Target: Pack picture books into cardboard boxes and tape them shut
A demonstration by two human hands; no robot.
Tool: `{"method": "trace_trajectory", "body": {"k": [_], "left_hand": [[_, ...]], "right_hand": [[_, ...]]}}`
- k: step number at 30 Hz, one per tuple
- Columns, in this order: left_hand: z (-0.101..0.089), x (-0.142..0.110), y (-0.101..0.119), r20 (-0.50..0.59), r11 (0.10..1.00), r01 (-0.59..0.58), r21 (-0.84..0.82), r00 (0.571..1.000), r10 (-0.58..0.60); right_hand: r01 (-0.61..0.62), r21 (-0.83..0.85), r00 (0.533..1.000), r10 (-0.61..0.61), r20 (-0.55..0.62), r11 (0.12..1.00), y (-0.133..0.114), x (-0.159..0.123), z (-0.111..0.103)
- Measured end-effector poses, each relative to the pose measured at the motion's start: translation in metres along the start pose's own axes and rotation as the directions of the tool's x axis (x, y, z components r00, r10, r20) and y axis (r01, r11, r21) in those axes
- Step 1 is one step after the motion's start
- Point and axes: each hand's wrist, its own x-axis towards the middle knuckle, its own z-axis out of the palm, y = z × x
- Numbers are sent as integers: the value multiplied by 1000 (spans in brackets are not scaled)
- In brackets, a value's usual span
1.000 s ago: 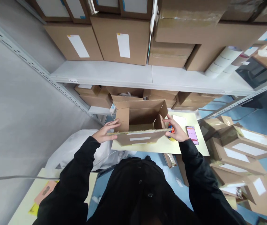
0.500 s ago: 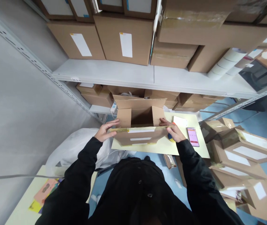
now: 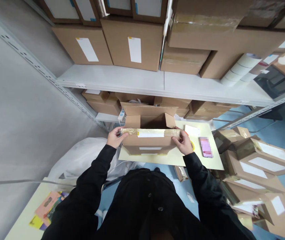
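Brown rectangular cardboard box, top open, on pale-yellow tabletop. Far flap raised; near flap with shiny tape and white label. Interior shadowed, floor hidden. Bare left hand: pinching near flap's left end. Bare right hand: pinching its right end. White lower shelf, far side: open brown carton containing white material, kind unclear.

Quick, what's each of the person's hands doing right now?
Left hand: closed, holding the left end of the open brown cardboard box's near flap.
Right hand: closed, holding that flap's right end.
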Motion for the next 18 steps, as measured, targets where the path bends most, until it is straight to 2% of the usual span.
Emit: {"method": "trace_trajectory", "body": {"k": [5, 11, 18], "left_hand": [[-3, -5, 10, -24, 995, -21, -97, 1000, 19], [-9, 0, 9, -23, 998, 29, -49, 999, -30], [-9, 6, 7, 55, 993, 119, -14, 992, -118]], "right_hand": [[-13, 30, 996, 16, -88, 999, 8, 0, 6], [-118, -63, 993, 119, 18, 991, -6, 3, -5], [-116, -123, 992, 121, 37, 986, -17, 9, -10]]}}
